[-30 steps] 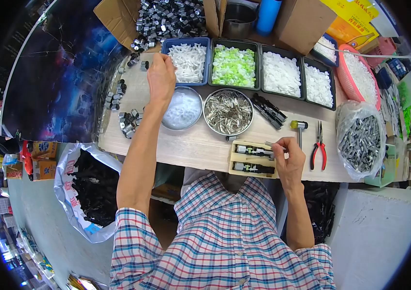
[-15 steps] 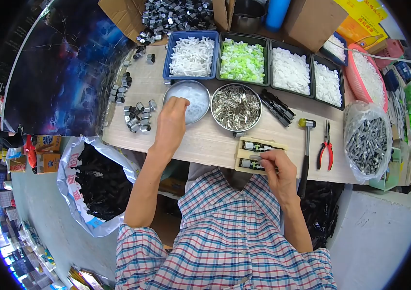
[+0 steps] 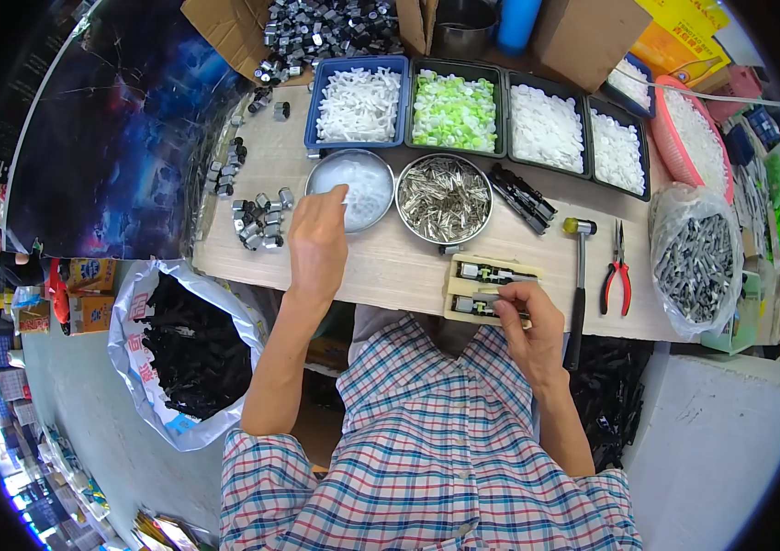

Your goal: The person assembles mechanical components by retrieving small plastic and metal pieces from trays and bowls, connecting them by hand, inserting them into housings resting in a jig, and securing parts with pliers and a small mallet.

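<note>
My left hand is over the near edge of a round metal dish with whitish contents. Its fingers are pressed together, and whatever they hold is hidden. Beside that dish stands another round dish full of small metal pins. My right hand pinches a small thin piece over the right end of a cream-coloured fixture. Two black assemblies with silver and green parts lie in the fixture, the upper one and the lower one, which my fingers partly cover.
Behind the dishes stand a blue tray of white pieces and a tray of green pieces. A hammer and red-handled pliers lie right of my right hand. Silver-black caps lie at the left, a bag of metal parts at the right.
My left hand has moved from the blue tray down to the whitish dish. My right hand has shifted down to the fixture's lower assembly. The view has shifted slightly.
</note>
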